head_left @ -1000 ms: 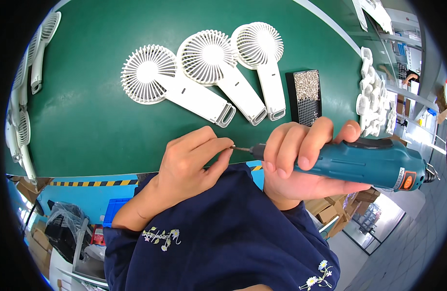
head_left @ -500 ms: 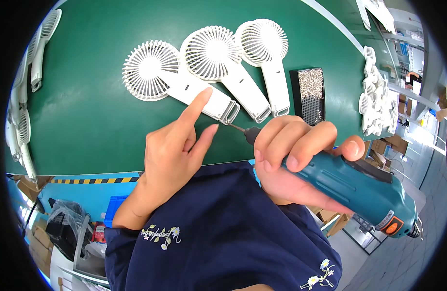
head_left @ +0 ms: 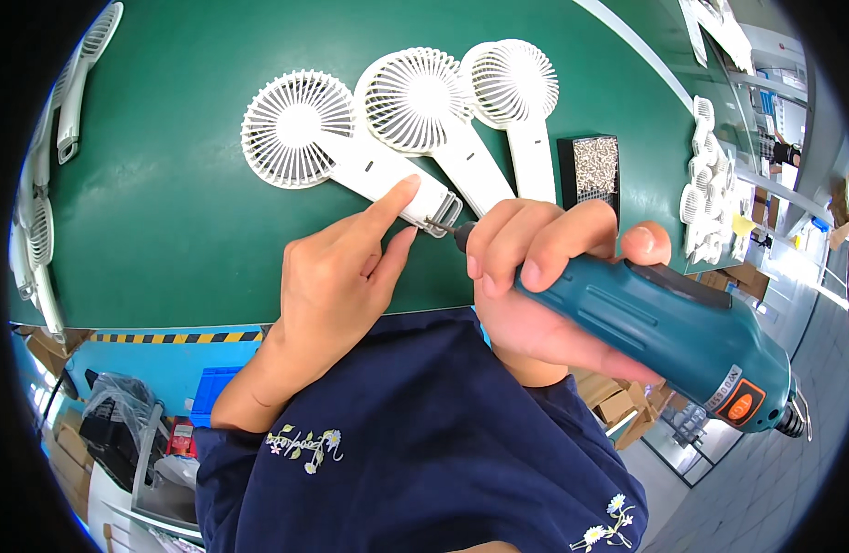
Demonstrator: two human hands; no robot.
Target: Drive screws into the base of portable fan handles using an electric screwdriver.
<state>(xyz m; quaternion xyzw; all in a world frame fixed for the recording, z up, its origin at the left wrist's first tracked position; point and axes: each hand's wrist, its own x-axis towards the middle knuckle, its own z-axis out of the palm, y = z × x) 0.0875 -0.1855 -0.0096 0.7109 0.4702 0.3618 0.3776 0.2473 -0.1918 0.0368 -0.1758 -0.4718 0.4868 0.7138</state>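
Note:
Three white handheld fans lie on the green table, round grilles pointing away from me. My left hand (head_left: pixel 337 263) steadies the leftmost fan (head_left: pixel 374 175), its index finger resting on the handle and its thumb at the near edge. A teal electric screwdriver (head_left: pixel 641 318) is wrapped in my right hand (head_left: pixel 558 276), body slanting down to the right. Its thin bit meets the end of that handle, beside the loop; whether a screw sits under the tip is too small to tell. The middle fan (head_left: pixel 438 115) and right fan (head_left: pixel 521 101) lie alongside, partly overlapping at their heads.
A black box (head_left: pixel 595 166) of small metal screws stands right of the fans. More white fans (head_left: pixel 705 180) are heaped at the table's right side, and others (head_left: pixel 39 230) line the left edge. Below the table's front edge is a blue bin (head_left: pixel 212 392).
The screwdriver has moved left and slightly up, its bit now further onto the handle end. My left hand keeps its grip on the fan. The whole view has shifted a little.

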